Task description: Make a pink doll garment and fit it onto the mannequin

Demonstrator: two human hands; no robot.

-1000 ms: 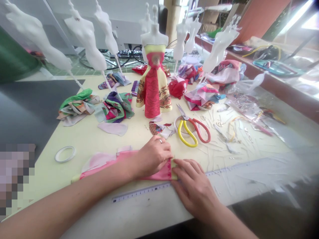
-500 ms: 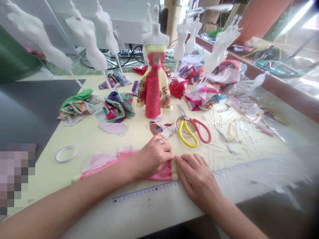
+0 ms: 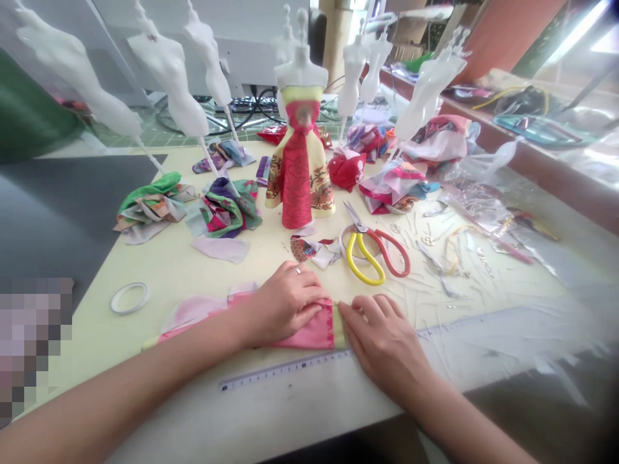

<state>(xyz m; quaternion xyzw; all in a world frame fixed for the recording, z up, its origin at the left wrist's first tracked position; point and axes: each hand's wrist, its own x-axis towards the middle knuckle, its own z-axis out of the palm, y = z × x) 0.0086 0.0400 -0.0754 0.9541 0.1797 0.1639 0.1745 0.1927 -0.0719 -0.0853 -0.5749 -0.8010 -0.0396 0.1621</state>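
Observation:
A piece of pink fabric (image 3: 309,332) with a pale yellow band (image 3: 339,332) at its right end lies folded on the table in front of me. My left hand (image 3: 287,303), a ring on one finger, rests over it with curled fingers, thumb and fingertips closed on the cloth by its upper right part. At the band's upper edge my right hand (image 3: 380,332) pinches the cloth between thumb and forefinger. Just below the fabric runs a clear ruler (image 3: 271,376), partly covered by my right hand. Sheer whitish cloth (image 3: 193,310) shows beyond my left forearm.
Scissors (image 3: 367,258) with yellow and red handles lie past my right hand, on a tape roll. A white ring (image 3: 129,298) sits at left. Behind stand a dressed mannequin (image 3: 300,148), several bare mannequins (image 3: 167,84) and fabric bundles (image 3: 229,209). Thin strips (image 3: 449,322) litter the right.
My left hand has slid a little left, away from the yellow band, uncovering more of the pink edge. My right hand stays at the band, its fingers shifted slightly.

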